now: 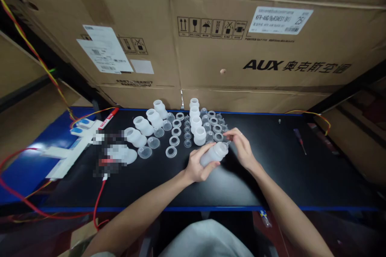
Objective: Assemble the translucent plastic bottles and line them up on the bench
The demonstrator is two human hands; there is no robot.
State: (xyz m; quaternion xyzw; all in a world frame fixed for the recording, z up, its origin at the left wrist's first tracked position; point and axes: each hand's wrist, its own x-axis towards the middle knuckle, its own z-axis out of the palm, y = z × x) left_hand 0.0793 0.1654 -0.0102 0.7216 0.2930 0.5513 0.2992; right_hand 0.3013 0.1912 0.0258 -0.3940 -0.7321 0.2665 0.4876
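My left hand (197, 167) is wrapped round a translucent white plastic bottle (213, 153), held on its side just above the black table (301, 176). My right hand (241, 147) pinches at the bottle's neck end, where a small cap or nozzle seems to sit; I cannot make out that part clearly. Right behind the hands stand rows of like parts: upright white bottles (196, 124), translucent rings (175, 141), small clear caps (187, 135) and domed clear lids (153, 142). Several more bottles (144, 125) lie in a slanted row to the left.
A small screwdriver (300, 141) lies at the right of the table. White power strips (79, 144) with red and yellow cables (18, 196) lie at the left. Large cardboard boxes (241, 48) wall off the back. A blurred patch (110, 152) covers something left of the parts.
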